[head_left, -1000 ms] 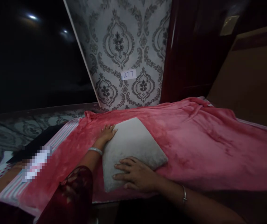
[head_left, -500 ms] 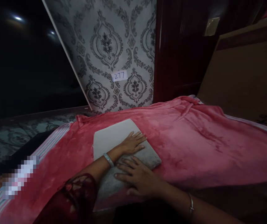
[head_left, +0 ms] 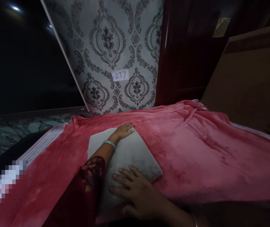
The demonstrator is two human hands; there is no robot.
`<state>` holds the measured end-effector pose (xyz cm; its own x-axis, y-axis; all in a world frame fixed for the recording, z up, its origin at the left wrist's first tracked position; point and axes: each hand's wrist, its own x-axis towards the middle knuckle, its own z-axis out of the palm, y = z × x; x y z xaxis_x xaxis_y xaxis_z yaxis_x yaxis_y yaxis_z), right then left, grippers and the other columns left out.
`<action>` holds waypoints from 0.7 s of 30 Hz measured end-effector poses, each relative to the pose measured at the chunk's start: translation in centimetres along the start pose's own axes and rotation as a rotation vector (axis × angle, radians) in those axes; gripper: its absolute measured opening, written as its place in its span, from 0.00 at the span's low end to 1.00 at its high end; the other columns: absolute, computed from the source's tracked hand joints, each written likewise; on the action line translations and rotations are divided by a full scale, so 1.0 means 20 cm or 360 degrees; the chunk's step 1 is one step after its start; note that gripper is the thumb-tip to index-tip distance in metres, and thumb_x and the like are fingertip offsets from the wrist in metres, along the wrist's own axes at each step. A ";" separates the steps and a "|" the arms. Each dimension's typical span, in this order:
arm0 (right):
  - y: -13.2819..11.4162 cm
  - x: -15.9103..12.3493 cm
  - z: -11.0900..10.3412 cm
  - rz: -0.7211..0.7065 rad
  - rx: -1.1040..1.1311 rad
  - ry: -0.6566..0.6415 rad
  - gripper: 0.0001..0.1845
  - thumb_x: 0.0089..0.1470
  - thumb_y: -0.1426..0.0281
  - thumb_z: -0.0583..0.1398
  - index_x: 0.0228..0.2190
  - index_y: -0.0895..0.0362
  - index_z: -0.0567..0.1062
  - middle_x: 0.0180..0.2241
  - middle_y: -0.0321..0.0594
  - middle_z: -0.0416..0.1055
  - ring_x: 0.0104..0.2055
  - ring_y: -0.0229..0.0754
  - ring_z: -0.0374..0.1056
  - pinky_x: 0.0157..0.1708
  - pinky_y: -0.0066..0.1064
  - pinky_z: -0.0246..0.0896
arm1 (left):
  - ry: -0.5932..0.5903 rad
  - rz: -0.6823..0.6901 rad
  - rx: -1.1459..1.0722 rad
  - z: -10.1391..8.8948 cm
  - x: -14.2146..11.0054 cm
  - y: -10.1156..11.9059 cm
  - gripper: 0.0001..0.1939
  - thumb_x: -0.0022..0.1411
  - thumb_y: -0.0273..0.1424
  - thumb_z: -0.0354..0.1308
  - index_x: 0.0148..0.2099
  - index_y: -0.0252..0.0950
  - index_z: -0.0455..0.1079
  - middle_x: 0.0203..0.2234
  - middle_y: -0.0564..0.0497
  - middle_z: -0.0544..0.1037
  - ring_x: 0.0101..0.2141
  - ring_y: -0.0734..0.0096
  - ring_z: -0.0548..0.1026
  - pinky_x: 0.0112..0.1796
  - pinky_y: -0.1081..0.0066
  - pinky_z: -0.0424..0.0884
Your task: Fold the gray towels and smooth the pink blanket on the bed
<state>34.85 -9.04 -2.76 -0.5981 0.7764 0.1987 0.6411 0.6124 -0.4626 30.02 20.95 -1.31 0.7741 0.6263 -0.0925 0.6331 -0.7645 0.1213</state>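
A flat piece [head_left: 132, 151], whitish at the far left and mottled grey towards the near right, lies on a pink plush blanket [head_left: 196, 151]. It looks like folded cloth, but I cannot tell its exact kind. My left hand [head_left: 123, 130] rests flat on its far edge, fingers stretched out to the right, with a pale bangle at the wrist. Nearer to me, my right hand [head_left: 137, 192] lies palm down on its grey part with the fingers spread. Neither hand grips anything. My left sleeve and forearm hide some of the piece's left side.
Patterned wallpaper [head_left: 108, 44] with a paper label [head_left: 120, 75] reading 277 rises behind the blanket. A large dark screen [head_left: 26, 63] stands at the left. At the right are a dark red door [head_left: 184, 53] and a big cardboard sheet or box [head_left: 250, 72].
My left hand has slid away from me and leftwards to the far edge of the piece. My right hand has shifted slightly towards me. The camera view has moved a little.
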 end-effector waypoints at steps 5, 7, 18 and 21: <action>0.00 0.01 0.01 -0.0005 -0.0092 0.0007 0.34 0.64 0.51 0.53 0.67 0.43 0.54 0.70 0.38 0.46 0.72 0.49 0.37 0.68 0.54 0.26 | 0.0216 -0.0217 0.0054 0.00 -0.03 0.05 0.36 0.68 0.53 0.37 0.71 0.42 0.51 0.69 0.40 0.55 0.67 0.48 0.53 0.64 0.43 0.46; 0.00 0.00 0.02 -0.0006 -0.0122 0.0043 0.34 0.64 0.51 0.53 0.67 0.43 0.55 0.70 0.38 0.46 0.71 0.49 0.38 0.68 0.53 0.26 | 0.0271 -0.0307 0.0082 -0.01 -0.06 0.08 0.38 0.67 0.54 0.39 0.71 0.39 0.50 0.68 0.36 0.56 0.67 0.42 0.53 0.63 0.37 0.42; 0.04 -0.01 0.07 -0.0038 -0.0166 0.0195 0.32 0.63 0.52 0.56 0.64 0.48 0.62 0.68 0.42 0.53 0.70 0.48 0.43 0.68 0.52 0.31 | 0.0175 -0.0065 -0.0182 -0.03 -0.75 0.06 0.33 0.63 0.38 0.55 0.68 0.40 0.57 0.70 0.42 0.50 0.70 0.53 0.45 0.65 0.44 0.39; 0.12 -0.09 0.06 0.0152 -0.0070 0.0601 0.25 0.64 0.60 0.56 0.60 0.52 0.68 0.65 0.45 0.58 0.69 0.49 0.46 0.68 0.53 0.37 | 0.0477 -0.0322 -0.0577 0.05 -1.08 -0.01 0.33 0.57 0.38 0.61 0.64 0.39 0.64 0.69 0.40 0.53 0.69 0.49 0.47 0.66 0.46 0.42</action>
<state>36.94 -9.03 -5.24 -0.3212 0.8254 0.4642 0.7101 0.5342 -0.4586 13.22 7.37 -0.36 0.5672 0.8130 0.1313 0.6864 -0.5548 0.4701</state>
